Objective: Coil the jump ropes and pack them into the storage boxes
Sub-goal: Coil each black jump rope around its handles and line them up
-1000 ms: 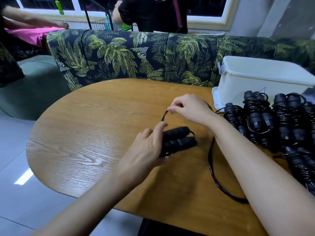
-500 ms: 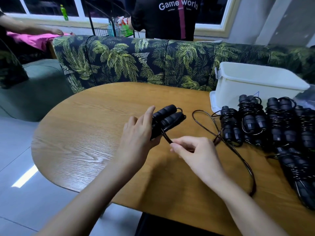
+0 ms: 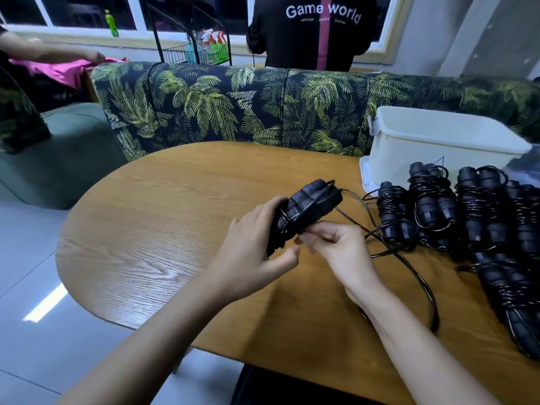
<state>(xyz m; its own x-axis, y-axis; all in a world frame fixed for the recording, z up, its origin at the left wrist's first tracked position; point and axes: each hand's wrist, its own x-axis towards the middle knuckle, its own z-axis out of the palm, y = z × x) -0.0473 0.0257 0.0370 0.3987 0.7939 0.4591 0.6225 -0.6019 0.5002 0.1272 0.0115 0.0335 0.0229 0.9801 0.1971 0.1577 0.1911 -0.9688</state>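
You are working over the wooden desk, where the white storage box is standing at the far right and the finished rope bundles are lying just in front of it, running toward the near right edge. The jump rope being coiled is sitting between your two hands over the middle of the desk. Its two black handles are lying side by side and look rigid, light and grippy, so they are giving you the firm place to take hold, around their middle. The thin glossy cord is trailing off to the right in loose loops on the desk. It is probably springy and slick, wanting to unwind, so it is best pinched close to the handles and kept taut. Your left hand is reaching in from below left, fingers wrapping the lower ends of the handles and tilting them up and away, with the thumb lying free beneath. Your right hand is coming in from the near right, knuckles up, fingers curling in and seemingly pinching the cord right under the handles.
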